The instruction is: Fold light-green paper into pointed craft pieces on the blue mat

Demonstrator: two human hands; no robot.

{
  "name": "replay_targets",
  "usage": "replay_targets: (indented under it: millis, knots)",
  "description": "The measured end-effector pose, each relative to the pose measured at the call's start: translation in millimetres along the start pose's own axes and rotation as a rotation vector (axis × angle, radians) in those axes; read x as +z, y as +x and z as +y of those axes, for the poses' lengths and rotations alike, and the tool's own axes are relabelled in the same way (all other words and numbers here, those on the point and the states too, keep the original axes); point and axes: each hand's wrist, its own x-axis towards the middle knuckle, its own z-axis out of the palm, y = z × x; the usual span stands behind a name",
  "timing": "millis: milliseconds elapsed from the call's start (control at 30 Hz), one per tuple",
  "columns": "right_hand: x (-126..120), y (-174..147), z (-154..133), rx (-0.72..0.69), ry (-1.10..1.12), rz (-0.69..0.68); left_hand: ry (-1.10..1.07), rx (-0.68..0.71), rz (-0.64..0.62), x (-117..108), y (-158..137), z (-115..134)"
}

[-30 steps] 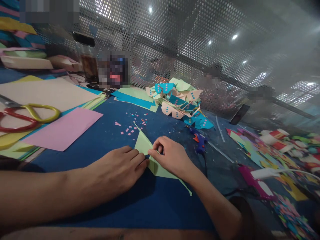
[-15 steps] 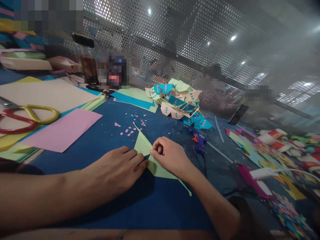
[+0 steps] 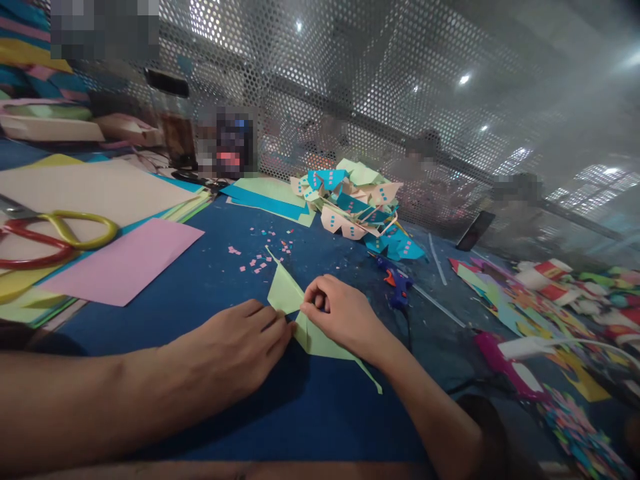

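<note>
Pale green paper glasses lie slantwise on the blue table, one thin arm reaching away and the other toward the near edge. My right hand pinches their upper edge near the middle, thumb against forefinger. On the other side, my left hand is closed, its fingertips pressed at the notch between the two halves; whether it pinches the paper is partly hidden. Just beyond the paper, tiny pink squares are scattered. A heap of similar paper glasses, blue, cream and green with small coloured squares, lies farther back.
Left are scissors with red and yellow handles, a pink sheet and stacked paper. A bottle stands behind. At right lie a blue glue gun, clear glue sticks, a magenta power strip and paper scraps.
Almost nothing differs. My left hand has shifted very slightly, its fingers drawn a little closer together at the notch. The right hand keeps its pinch in the same place.
</note>
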Motion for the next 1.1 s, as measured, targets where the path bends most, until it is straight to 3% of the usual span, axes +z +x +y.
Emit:
replay_targets:
  millis: [367, 1100]
  knots:
    - [5, 2, -5, 0.038, -0.07, 0.039, -0.001, 0.07, 0.01, -1, 1, 0]
    - [-1, 1, 0, -0.002, 0.01, -0.009, 0.029, 0.027, 0.042, -7, -3, 3]
